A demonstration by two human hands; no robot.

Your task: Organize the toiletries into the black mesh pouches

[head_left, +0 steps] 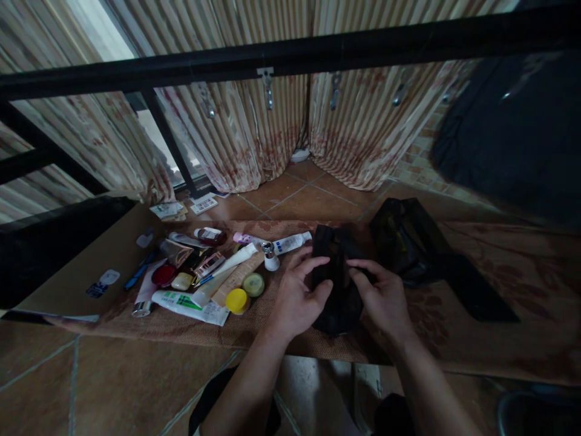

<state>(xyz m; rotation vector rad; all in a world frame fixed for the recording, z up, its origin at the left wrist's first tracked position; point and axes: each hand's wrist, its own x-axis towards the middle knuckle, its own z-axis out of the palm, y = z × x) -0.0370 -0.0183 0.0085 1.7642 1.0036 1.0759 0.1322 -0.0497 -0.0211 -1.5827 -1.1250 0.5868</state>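
Overall, striped curtains (245, 148) with reddish patterning hang beyond both hands, behind a black rail (290, 59) fitted with metal hooks. A low counter (272, 309), covered in brown patterned cloth, extends to both sides beneath the hands. An open cardboard box (86, 266) stands well to the left of the left hand, past the group of small items. A black case (403, 242) lies just beyond and to the right of the right hand; its dark flap (483, 290) extends farther right.

A black bag (336, 306) is positioned on the counter between the left hand (299, 297) and the right hand (384, 297). The left hand contacts the bag's left side, thumb and forefinger apart; whether it grips cannot be told. The right hand's thumb and forefinger are pinched on the right side.

A white tube with green print (190, 307) lies left of the left hand. A white tube with blue marks (293, 243) lies just beyond that hand. Nearer its left side are a yellow-lidded jar (237, 301), a pale green jar (253, 284) and a white-and-silver piece (271, 257).
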